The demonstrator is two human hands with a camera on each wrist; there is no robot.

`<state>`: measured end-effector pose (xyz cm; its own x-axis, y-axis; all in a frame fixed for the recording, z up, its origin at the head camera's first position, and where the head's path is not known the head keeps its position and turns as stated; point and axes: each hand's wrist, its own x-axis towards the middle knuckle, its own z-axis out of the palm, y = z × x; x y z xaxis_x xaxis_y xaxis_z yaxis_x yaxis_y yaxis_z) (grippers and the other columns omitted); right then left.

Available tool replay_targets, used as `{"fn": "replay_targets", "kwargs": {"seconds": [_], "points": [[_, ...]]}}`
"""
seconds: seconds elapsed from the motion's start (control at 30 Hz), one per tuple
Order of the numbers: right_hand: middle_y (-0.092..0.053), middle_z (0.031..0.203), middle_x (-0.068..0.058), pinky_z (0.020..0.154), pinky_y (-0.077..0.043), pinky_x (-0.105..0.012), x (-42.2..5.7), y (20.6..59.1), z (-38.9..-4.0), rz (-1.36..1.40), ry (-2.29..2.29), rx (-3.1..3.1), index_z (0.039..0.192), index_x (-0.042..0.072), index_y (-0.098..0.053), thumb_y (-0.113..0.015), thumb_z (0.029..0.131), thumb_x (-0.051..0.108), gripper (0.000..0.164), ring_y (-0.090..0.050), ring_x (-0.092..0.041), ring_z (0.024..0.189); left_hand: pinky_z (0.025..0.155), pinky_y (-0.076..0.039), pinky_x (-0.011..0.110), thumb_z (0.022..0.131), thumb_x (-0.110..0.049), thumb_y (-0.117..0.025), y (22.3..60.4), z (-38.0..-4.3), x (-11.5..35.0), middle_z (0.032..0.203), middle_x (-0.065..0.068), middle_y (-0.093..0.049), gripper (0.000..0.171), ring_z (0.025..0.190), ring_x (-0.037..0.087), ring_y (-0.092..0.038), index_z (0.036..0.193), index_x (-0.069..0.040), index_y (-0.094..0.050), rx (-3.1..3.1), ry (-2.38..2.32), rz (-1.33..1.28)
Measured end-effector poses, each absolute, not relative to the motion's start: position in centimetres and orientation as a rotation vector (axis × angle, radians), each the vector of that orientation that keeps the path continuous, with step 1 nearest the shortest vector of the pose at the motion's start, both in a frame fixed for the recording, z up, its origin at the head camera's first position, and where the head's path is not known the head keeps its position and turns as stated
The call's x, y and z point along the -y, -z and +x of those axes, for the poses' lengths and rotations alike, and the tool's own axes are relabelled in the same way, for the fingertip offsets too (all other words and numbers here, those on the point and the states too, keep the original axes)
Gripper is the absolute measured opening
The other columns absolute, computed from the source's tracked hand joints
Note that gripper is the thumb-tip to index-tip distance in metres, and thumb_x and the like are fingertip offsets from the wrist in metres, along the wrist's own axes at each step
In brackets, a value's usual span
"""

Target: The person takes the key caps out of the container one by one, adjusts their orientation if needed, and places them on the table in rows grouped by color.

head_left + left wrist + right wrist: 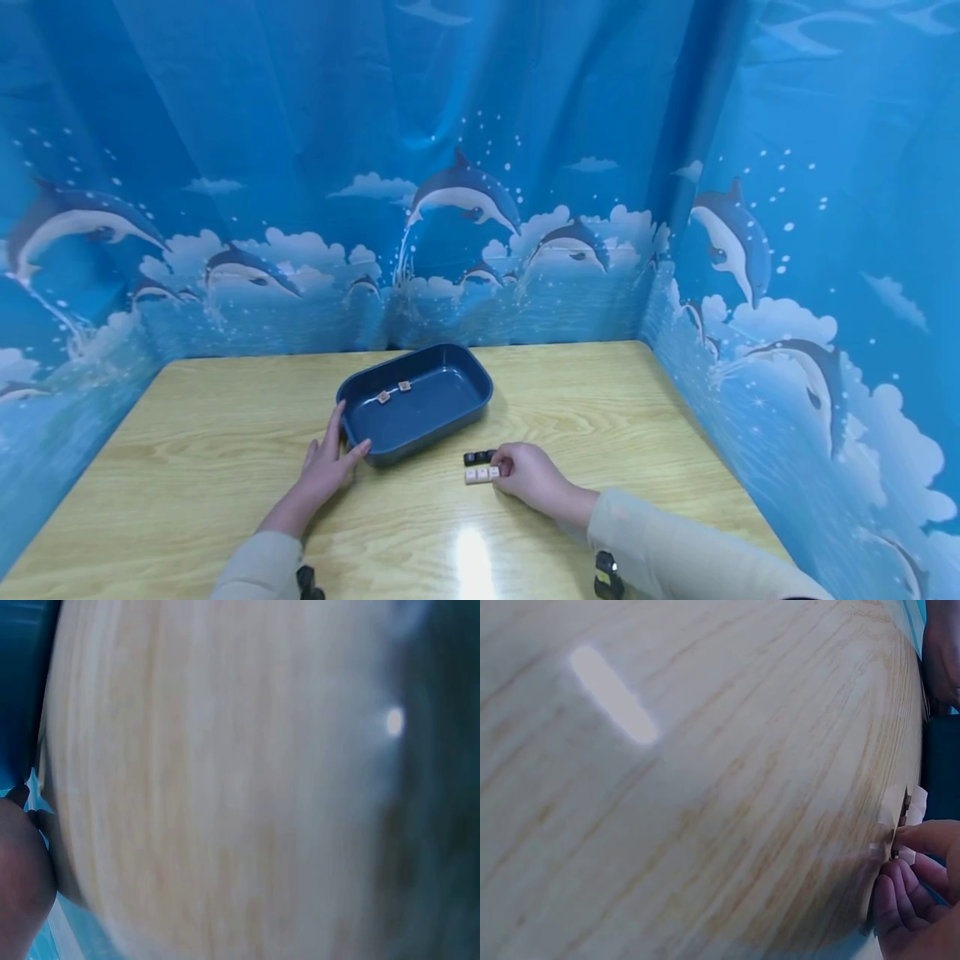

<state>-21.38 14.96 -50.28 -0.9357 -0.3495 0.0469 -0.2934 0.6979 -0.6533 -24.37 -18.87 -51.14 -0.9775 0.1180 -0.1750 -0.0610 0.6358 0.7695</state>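
Note:
A dark blue tray (420,433) stands on the table, two small pale keycaps (393,392) lying inside it. My left hand (328,462) rests at the tray's near left corner, with thumb and fingers spread along its outside. To the right of the tray, a short row of white keycaps (482,475) lies in front of a row of black keycaps (477,457). My right hand (536,479) pinches the white keycap (907,856) at the row's right end between thumb and fingers. It partly covers the right end of the black row.
The wood-grain table (622,417) reaches back to a blue curtain (315,167) printed with dolphins, which also hangs along both sides. Light reflects off the table (472,558) near the front. Only part of the tray (22,682) shows in the left wrist view.

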Motion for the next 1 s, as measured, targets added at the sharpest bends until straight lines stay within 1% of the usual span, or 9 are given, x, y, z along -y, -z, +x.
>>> {"fn": "replay_targets", "kwargs": {"seconds": [0.2, 0.3, 0.4, 0.5, 0.63, 0.73, 0.9, 1.0], "points": [[-0.057, 0.071, 0.007, 0.058, -0.047, -0.021, -14.8, 50.1, -21.6, -0.528, 1.056, -2.788, 0.090, 0.005, -0.069, -0.076, 0.076, 0.000, 0.017, -0.051, -0.006, 0.064, 0.109, 0.011, 0.066, 0.100, -0.045, -0.050, 51.2, -24.3, 19.2, 0.156, 0.029, -0.001, 0.089, 0.136, 0.058, 0.014, 0.155, -0.022, 0.016, -2.656, -1.262, 0.049], [-0.058, 0.074, 0.007, 0.059, -0.048, -0.021, -14.7, 49.5, -21.7, -0.519, 1.025, -2.778, 0.091, 0.007, -0.070, -0.075, 0.076, 0.000, 0.018, -0.052, -0.006, 0.066, 0.108, 0.010, 0.067, 0.100, -0.047, -0.050, 51.2, -24.2, 19.3, 0.157, 0.028, -0.001, 0.090, 0.136, 0.058, 0.015, 0.155, -0.023, 0.016, -2.650, -1.267, 0.038], [-0.059, 0.076, 0.007, 0.062, -0.049, -0.023, -14.6, 48.1, -22.0, -0.542, 0.958, -2.789, 0.094, 0.007, -0.071, -0.073, 0.075, -0.002, 0.020, -0.054, -0.007, 0.068, 0.107, 0.008, 0.069, 0.099, -0.049, -0.050, 51.2, -24.2, 19.4, 0.157, 0.028, 0.000, 0.090, 0.135, 0.059, 0.016, 0.155, -0.024, 0.017, -2.646, -1.271, 0.020], [-0.061, 0.079, 0.008, 0.066, -0.050, -0.026, -14.3, 46.4, -22.5, -0.601, 0.835, -2.822, 0.095, 0.009, -0.073, -0.073, 0.076, 0.000, 0.021, -0.056, -0.007, 0.072, 0.107, 0.009, 0.070, 0.099, -0.049, -0.049, 51.2, -24.2, 19.6, 0.157, 0.028, 0.000, 0.090, 0.135, 0.059, 0.016, 0.155, -0.024, 0.017, -2.649, -1.273, 0.015], [-0.066, 0.083, 0.007, 0.071, -0.052, -0.027, -13.5, 43.9, -23.5, -0.726, 0.644, -2.859, 0.093, 0.011, -0.074, -0.077, 0.079, 0.006, 0.015, -0.060, -0.009, 0.077, 0.106, 0.009, 0.070, 0.099, -0.050, -0.050, 51.2, -24.2, 19.7, 0.158, 0.027, 0.000, 0.090, 0.135, 0.059, 0.017, 0.155, -0.026, 0.017, -2.645, -1.279, 0.014], [-0.067, 0.086, 0.006, 0.071, -0.052, -0.026, -12.7, 42.4, -24.3, -0.809, 0.531, -2.871, 0.094, 0.011, -0.074, -0.078, 0.080, 0.009, 0.014, -0.062, -0.012, 0.081, 0.105, 0.008, 0.072, 0.098, -0.052, -0.050, 51.3, -24.2, 19.6, 0.158, 0.026, 0.000, 0.091, 0.135, 0.059, 0.017, 0.155, -0.026, 0.016, -2.640, -1.283, 0.008], [-0.066, 0.095, 0.005, 0.074, -0.052, -0.027, -11.3, 40.2, -26.0, -0.845, 0.427, -2.832, 0.100, 0.012, -0.074, -0.076, 0.084, 0.011, 0.016, -0.062, -0.013, 0.088, 0.103, 0.006, 0.074, 0.096, -0.057, -0.049, 51.6, -24.4, 19.2, 0.159, 0.025, 0.001, 0.093, 0.135, 0.061, 0.016, 0.155, -0.026, 0.015, -2.638, -1.281, 0.002], [-0.067, 0.103, 0.002, 0.078, -0.053, -0.028, -10.3, 39.2, -27.2, -0.835, 0.372, -2.780, 0.107, 0.012, -0.073, -0.074, 0.087, 0.012, 0.021, -0.062, -0.013, 0.093, 0.103, 0.005, 0.075, 0.096, -0.056, -0.050, 51.7, -24.4, 19.0, 0.159, 0.024, 0.000, 0.092, 0.135, 0.061, 0.015, 0.155, -0.027, 0.015, -2.637, -1.286, 0.000]]}}
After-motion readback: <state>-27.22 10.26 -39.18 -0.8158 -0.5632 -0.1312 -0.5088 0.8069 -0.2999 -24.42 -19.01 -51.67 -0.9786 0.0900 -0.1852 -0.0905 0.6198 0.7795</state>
